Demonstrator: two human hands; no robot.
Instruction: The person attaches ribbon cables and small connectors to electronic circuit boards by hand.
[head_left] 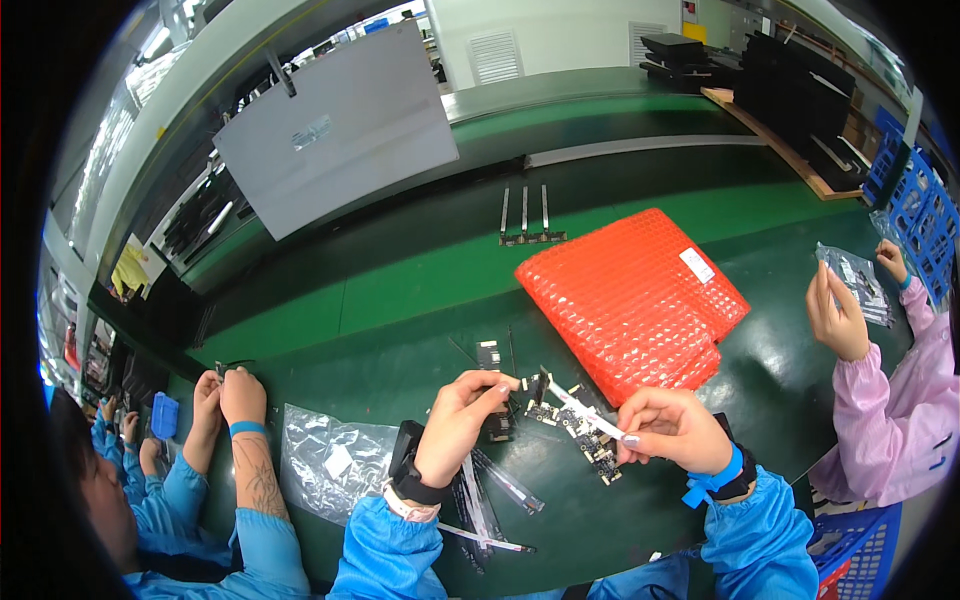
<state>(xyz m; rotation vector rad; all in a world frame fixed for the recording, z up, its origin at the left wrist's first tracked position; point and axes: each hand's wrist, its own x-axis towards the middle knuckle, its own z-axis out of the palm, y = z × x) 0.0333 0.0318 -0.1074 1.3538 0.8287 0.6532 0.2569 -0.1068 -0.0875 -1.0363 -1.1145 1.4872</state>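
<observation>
My left hand point(462, 425) is closed, thumb and fingers pinching a small dark circuit board point(531, 384) at its edge. Between the fingertips of my right hand point(678, 428) is a white flat ribbon cable point(588, 410), whose far end reaches the board by my left hand. Whether that end sits in a connector is too small to tell. Several loose circuit boards point(592, 445) lie on the bench just under the cable. More boards point(488, 356) rest beyond my left hand, partly hidden by it. Below my left wrist lies a bundle of flat cables point(478, 510).
A red bubble-wrap pouch point(630, 300) lies beyond my hands. Farther back is a board strip with three cables point(532, 238). A clear plastic bag point(335, 462) is left of my forearm. Co-workers' hands point(243, 395) work at left, others point(838, 315) at right with a bag point(857, 285).
</observation>
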